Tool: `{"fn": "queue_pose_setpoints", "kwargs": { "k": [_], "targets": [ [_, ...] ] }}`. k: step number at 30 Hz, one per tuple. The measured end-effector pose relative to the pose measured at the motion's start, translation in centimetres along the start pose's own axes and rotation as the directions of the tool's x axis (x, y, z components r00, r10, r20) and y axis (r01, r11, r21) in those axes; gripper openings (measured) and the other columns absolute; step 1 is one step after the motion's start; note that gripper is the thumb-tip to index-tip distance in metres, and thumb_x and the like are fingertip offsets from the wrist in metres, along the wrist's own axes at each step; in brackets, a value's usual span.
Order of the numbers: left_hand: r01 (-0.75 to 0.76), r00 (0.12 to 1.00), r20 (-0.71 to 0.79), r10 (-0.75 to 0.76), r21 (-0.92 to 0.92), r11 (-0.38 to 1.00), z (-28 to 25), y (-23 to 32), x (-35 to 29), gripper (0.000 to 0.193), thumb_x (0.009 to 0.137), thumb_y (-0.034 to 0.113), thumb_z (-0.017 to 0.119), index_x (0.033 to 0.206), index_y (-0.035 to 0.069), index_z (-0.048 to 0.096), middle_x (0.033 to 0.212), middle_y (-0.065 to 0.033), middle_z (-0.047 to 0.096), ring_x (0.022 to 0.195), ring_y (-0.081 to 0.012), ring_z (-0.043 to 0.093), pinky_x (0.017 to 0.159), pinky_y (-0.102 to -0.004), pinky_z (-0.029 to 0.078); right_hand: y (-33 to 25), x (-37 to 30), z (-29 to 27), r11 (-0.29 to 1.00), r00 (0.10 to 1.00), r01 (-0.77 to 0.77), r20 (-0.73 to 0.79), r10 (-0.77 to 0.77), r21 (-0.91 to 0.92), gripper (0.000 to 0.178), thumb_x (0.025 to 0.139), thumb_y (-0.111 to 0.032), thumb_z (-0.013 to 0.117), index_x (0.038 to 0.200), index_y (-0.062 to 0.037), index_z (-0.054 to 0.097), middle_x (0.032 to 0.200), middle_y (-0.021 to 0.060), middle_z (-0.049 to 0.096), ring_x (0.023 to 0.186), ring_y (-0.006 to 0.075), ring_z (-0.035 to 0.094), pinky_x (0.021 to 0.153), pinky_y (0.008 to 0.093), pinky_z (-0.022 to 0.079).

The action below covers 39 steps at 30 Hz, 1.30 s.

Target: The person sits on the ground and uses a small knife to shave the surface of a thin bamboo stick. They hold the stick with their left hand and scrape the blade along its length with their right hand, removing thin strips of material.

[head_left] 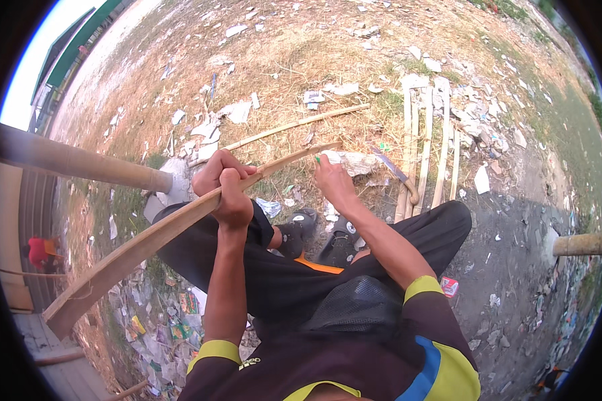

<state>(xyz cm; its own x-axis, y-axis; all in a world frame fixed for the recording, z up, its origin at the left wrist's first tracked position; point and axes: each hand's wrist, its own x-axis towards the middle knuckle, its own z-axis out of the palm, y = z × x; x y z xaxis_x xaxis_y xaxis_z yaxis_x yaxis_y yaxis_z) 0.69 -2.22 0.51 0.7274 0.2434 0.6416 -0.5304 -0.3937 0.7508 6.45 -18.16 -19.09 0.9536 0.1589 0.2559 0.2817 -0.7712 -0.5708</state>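
Flat wooden slat (137,257) lies clasped in left fingers (216,168).

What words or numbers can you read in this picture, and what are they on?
I don't copy out printed words, but here's where marks show:
Dark shirt: a small white logo toward the left sleeve.
Red-and-white packet on the ground: any print is too small to read.
Blue-and-white packet: too small to read.
Colourful wrappers at lower left: too small and blurred.
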Motion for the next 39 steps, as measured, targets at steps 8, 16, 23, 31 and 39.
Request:
{"fn": "queue_pose_setpoints", "kwargs": {
  "k": [8,16,23,31,39],
  "targets": [
    [0.024,0.997,0.076,-0.025,0.011,1.0,0.1,1.0,-0.6,0.019,0.072,0.003,0.039,0.057,-0.004,0.048,0.05,-0.0092,0.05,0.048,-0.0172,0.06,0.049,-0.0265,0.047,4.1,0.0,2.5,0.978,0.983,-0.128,0.113,0.148,-0.163,0.01,0.09,-0.01,0.05,0.093,-0.0009,0.047,0.07,0.0267,0.063,0.068,0.0427,0.066,0.055,0.0482,0.055],
    [0.052,0.998,0.042,-0.053,0.034,0.998,-0.5,0.5,-0.4,0.019,0.073,0.005,0.038,0.057,-0.002,0.047,0.052,-0.009,0.05,0.047,-0.0154,0.053,0.048,-0.0248,0.042,5.4,0.3,3.8,0.965,0.981,-0.092,0.146,0.131,-0.247,0.01,0.093,-0.013,0.048,0.095,-0.0036,0.045,0.07,0.0205,0.065,0.066,0.0379,0.067,0.057,0.045,0.055],
    [0.073,0.997,-0.007,-0.073,0.022,0.997,-1.6,-0.5,-0.3,0.02,0.073,0.004,0.04,0.057,-0.003,0.05,0.051,-0.0088,0.053,0.048,-0.0156,0.059,0.049,-0.0262,0.046,6.3,1.4,4.7,0.912,0.977,0.056,0.213,0.034,-0.405,0.009,0.089,-0.004,0.048,0.095,-0.0035,0.054,0.078,0.0189,0.068,0.075,0.0344,0.069,0.061,0.0416,0.057],
    [0.109,0.991,0.077,-0.108,-0.01,0.994,-1.2,0.1,0.1,0.018,0.073,0.002,0.041,0.059,-0.003,0.051,0.053,-0.009,0.056,0.049,-0.0159,0.06,0.051,-0.0258,0.049,21.6,-6.5,3.0,0.823,0.833,-0.415,0.201,0.515,-0.388,0.03,0.096,-0.026,0.046,0.107,-0.0018,0.06,0.09,0.0229,0.068,0.086,0.0399,0.067,0.077,0.0499,0.053],
    [0.09,0.993,0.076,-0.094,0.051,0.995,-0.3,0.9,-0.6,0.018,0.072,0.006,0.039,0.058,-0.001,0.049,0.052,-0.0066,0.051,0.041,-0.007,0.039,0.043,-0.021,0.036,2.8,0.1,-0.2,0.97,0.985,-0.151,0.109,0.132,0.191,0.026,0.098,-0.025,0.045,0.098,-0.0001,0.051,0.074,0.0282,0.062,0.069,0.0476,0.062,0.064,0.0535,0.049]
  ]
}}
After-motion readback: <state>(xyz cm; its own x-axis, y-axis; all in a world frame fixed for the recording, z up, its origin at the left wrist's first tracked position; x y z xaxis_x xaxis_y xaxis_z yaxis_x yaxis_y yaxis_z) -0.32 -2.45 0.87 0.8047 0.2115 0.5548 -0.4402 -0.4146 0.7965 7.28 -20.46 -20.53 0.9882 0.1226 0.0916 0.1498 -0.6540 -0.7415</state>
